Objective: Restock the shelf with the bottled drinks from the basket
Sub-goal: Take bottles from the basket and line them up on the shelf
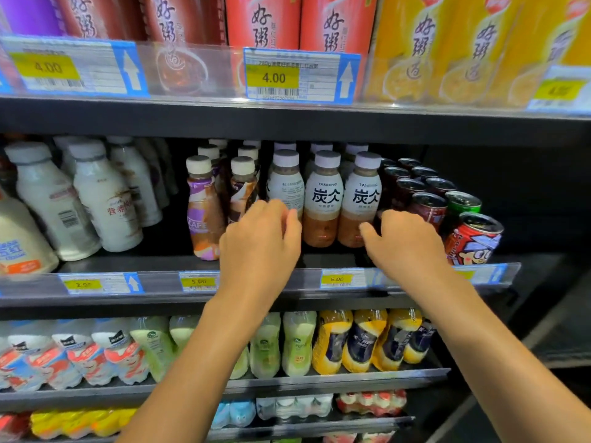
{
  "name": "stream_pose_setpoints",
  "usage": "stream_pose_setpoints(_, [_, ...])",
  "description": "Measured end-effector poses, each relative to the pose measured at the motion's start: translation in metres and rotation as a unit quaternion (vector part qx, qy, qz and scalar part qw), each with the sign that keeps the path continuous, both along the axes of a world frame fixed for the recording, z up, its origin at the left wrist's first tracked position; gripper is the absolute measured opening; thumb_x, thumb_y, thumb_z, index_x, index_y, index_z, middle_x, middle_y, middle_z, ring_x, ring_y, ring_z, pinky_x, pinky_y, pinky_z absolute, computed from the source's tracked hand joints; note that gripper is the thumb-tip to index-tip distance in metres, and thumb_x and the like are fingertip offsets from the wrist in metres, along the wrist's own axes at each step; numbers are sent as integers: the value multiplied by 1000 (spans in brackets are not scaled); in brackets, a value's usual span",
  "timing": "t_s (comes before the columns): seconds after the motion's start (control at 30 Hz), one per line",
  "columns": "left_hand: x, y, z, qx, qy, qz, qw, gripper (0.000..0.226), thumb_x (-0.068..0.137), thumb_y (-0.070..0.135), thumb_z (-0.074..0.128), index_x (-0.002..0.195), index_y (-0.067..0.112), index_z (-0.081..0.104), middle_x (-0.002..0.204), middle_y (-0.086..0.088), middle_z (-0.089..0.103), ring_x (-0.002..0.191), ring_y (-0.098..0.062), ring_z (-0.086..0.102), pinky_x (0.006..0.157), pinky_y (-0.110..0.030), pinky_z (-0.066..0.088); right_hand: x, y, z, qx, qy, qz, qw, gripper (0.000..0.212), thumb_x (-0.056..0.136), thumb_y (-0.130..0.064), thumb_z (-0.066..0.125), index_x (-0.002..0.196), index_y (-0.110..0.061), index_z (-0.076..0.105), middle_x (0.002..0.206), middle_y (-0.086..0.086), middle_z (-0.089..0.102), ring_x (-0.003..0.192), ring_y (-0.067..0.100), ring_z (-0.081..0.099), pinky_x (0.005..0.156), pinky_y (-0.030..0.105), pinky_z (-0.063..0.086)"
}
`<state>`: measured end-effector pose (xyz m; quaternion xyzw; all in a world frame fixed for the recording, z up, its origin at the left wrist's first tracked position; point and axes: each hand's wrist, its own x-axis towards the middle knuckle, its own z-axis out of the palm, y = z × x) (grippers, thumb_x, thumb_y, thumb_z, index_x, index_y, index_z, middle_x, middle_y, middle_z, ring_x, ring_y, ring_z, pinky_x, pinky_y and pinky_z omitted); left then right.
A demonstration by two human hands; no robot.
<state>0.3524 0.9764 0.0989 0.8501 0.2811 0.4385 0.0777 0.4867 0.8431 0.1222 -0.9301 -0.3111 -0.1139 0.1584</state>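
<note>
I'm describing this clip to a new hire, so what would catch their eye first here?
Two bare hands reach into the middle shelf: the left hand at a white-labelled Tanbing bottle, the right hand beside another Tanbing bottle. Above, red porridge cans sit behind a 4.00 price tag.

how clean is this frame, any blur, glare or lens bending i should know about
Head view: sharp in the middle, where the Tanbing bottles and the 4.00 price tag read clearly; the white bottles at left and the edge tags smear; shelf rails bow from the wide lens; soft glare on the clear top-shelf strip; both hands, left and right, evenly lit.
</note>
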Motion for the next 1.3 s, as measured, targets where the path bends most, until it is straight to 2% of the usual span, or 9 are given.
stream_pose_setpoints(0.13, [13,-34,11,40,75,-110,990,28,98,39,45,86,19,62,81,3,62,74,-28,62,64,-41,49,-30,-36,3,-50,-107,1,993,34,104,-37,36,90,-17,59,98,4,63,92,29,61,64,32,34])
stream_pose_setpoints(0.27, [29,-85,15,47,166,-200,965,28,100,42,37,91,23,54,87,6,54,81,-27,57,67,-37,43,-46,-93,7,-85,-5,-84,993,29,102,-36,39,88,-21,59,100,5,65,82,28,52,67,32,36])
stream_pose_setpoints(0.43, [59,-167,-9,132,247,-356,891,21,100,34,41,88,22,52,91,1,58,87,-29,62,65,-35,40,-50,-189,-29,-140,53,-204,968,29,99,-37,40,81,-20,55,81,2,50,76,30,46,65,31,35])
stream_pose_setpoints(0.57, [88,-244,-54,209,266,-472,814,21,69,20,69,57,16,52,53,-3,49,40,-26,48,43,-25,27,-60,-278,-72,-202,93,-268,937,23,97,-28,42,84,-16,58,92,7,64,84,33,61,64,31,38])
stream_pose_setpoints(0.7, [124,-329,-112,216,345,-547,731,17,99,25,46,82,20,43,82,-3,51,77,-30,60,60,-31,36,-67,-350,-114,-186,153,-357,902,21,95,-29,46,94,-17,62,101,6,68,87,33,63,63,30,38])
stream_pose_setpoints(0.87, [181,-427,-198,225,420,-596,646,17,93,22,48,86,16,62,86,-6,63,80,-31,64,61,-33,42,-35,-436,-191,-141,232,-429,862,27,95,-29,43,105,-18,66,109,5,68,100,31,66,67,31,39])
stream_pose_setpoints(1.03, [268,-532,-270,205,543,-564,587,29,98,30,40,111,13,61,117,-11,62,110,-35,57,87,-40,42,45,-538,-268,-112,302,-455,830,29,95,-28,41,109,-21,66,110,4,69,100,28,66,69,30,42])
stream_pose_setpoints(1.17, [348,-616,-317,178,615,-548,538,28,97,29,43,110,14,62,101,-4,62,109,-30,60,77,-28,43,126,-625,-313,-93,370,-455,805,29,96,-30,42,114,-21,64,117,5,67,105,29,64,81,35,50])
stream_pose_setpoints(1.3, [423,-701,-353,155,643,-533,527,28,96,30,46,108,13,65,113,-7,63,106,-29,61,85,-33,45,196,-687,-350,-91,400,-431,804,28,95,-24,43,109,-18,67,108,6,71,99,30,68,78,33,52])
